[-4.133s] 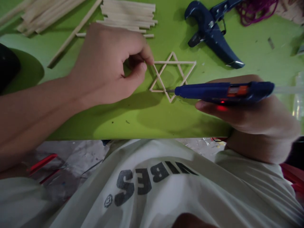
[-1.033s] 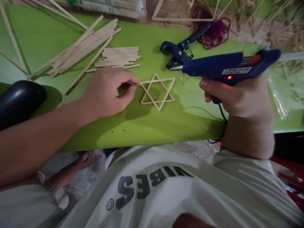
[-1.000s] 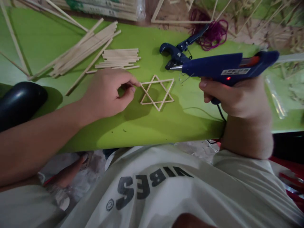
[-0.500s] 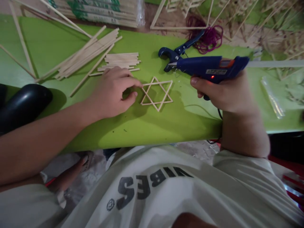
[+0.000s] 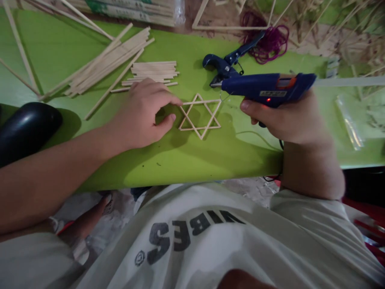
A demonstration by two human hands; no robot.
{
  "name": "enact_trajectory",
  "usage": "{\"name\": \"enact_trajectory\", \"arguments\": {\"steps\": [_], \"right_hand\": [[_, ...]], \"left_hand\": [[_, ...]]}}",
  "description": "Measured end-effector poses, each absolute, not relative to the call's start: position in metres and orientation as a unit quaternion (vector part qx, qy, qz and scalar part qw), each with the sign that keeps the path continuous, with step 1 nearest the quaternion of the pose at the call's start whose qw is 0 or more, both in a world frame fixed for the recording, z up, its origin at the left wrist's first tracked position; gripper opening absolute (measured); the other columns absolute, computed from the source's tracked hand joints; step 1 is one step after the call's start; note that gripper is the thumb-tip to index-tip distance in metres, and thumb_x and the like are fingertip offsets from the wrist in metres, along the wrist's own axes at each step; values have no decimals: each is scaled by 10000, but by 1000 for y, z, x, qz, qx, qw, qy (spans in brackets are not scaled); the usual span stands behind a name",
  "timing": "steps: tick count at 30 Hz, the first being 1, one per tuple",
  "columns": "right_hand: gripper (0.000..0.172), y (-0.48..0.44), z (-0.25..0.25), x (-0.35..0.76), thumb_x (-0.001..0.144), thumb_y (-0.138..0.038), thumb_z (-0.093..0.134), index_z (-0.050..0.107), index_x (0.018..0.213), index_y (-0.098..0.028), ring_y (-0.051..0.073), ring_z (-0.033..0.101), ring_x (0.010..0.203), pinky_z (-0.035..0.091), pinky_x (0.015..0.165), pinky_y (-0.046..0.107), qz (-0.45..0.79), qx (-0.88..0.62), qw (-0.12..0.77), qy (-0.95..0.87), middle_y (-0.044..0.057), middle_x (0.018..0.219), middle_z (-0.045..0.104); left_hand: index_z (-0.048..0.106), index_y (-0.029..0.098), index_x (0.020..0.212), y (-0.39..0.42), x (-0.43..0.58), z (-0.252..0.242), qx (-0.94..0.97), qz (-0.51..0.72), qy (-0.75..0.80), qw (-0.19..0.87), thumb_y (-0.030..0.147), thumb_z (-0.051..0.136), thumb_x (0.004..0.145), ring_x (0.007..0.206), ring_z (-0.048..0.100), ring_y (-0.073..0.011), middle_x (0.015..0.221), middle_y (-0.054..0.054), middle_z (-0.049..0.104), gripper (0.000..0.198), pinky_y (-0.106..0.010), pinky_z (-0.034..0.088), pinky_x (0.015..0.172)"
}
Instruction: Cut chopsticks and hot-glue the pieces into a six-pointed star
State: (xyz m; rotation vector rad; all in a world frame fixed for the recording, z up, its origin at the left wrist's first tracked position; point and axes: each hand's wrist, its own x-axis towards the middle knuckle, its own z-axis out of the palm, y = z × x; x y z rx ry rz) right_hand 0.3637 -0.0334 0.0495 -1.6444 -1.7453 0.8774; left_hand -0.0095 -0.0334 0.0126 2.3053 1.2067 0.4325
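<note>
A six-pointed star of thin wooden sticks (image 5: 205,129) lies flat on the green table (image 5: 180,168). My left hand (image 5: 147,114) rests beside it, the index fingertip touching the star's upper left corner while the thumb stays apart. In my right hand (image 5: 276,116) is a blue hot glue gun (image 5: 252,85) with a lit red light. Its nozzle points left, just above the star's upper right corner, where a fine strand of glue shows. A clear glue stick (image 5: 349,82) juts from the gun's back. Behind the nozzle lies a blue hand cutter (image 5: 221,66).
Short sticks (image 5: 155,70) lie beyond my left hand, with a pile of longer sticks (image 5: 105,66) further left. Purple cord (image 5: 272,44) is bunched near the cutter. A black rounded object (image 5: 33,128) stands at left. Clear glue sticks (image 5: 350,124) lie at right.
The glue gun's nozzle has come slightly down and left, closer to the star. My left fingertip stays on the star's corner. The whole view has shifted slightly.
</note>
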Motion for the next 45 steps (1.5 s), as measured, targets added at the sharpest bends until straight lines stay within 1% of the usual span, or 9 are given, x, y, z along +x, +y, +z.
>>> {"name": "enact_trajectory", "arguments": {"steps": [3,9,12,14,17,22,27,37,45], "right_hand": [[359,-36,50,363,886,-564,1085,880,1012,-298,205,614,644,593,617,396,326,-618,292,-653,3,768,750],[367,-36,50,365,921,-588,1077,870,1048,-313,228,698,736,721,825,461,318,-625,264,-663,1,817,766],[346,-36,51,364,918,-553,1077,869,1026,-298,220,677,722,690,801,450,322,-624,266,-660,10,819,775],[339,-37,52,361,906,-532,1080,854,945,-283,205,638,671,638,723,432,321,-633,267,-652,15,777,761],[321,-37,52,353,949,-484,1072,838,875,-277,210,662,670,591,655,415,345,-638,276,-631,38,775,789],[355,-33,46,337,1065,-509,1042,816,904,-287,223,821,826,711,783,410,462,-636,288,-547,51,944,895],[378,-31,37,333,1048,-515,1070,827,942,-246,195,860,813,698,723,331,519,-634,278,-502,50,935,911],[408,-39,38,332,992,-596,1096,865,1006,-260,257,918,896,796,846,391,529,-633,256,-504,95,1039,956],[359,-40,37,332,1030,-558,1068,874,1001,-257,259,933,909,827,909,403,520,-635,248,-515,92,1036,953]], "left_hand": [[843,221,1444,-34,-10,14,841,150,450,261,344,662,1204,1339,754,-329,1320,-83,890,325,-609,588,1348],[866,271,1421,-34,-12,7,846,172,436,255,380,662,1191,1385,772,-374,1315,-87,887,326,-644,611,1316],[852,232,1439,-34,-11,8,846,161,438,258,354,644,1212,1393,750,-354,1402,-92,882,331,-651,582,1359],[850,229,1440,-35,-11,8,847,156,436,261,343,664,1212,1388,739,-344,1421,-92,876,316,-649,558,1381],[884,238,1369,-35,-11,6,856,168,422,246,347,647,1230,1356,757,-349,1367,-99,875,295,-641,577,1324],[922,209,1280,-34,-12,1,872,176,397,224,381,623,1251,1332,793,-369,1334,-116,894,347,-626,609,1252],[917,229,1280,-32,-12,-1,875,164,392,232,391,644,1238,1350,810,-354,1378,-90,906,320,-622,585,1335],[912,286,1287,-31,-13,-2,875,156,394,233,453,645,1239,1438,808,-371,1434,-65,891,319,-636,583,1366],[923,214,1310,-31,-13,-4,876,155,392,233,460,661,1242,1433,781,-372,1460,-99,877,365,-673,566,1372]]}}
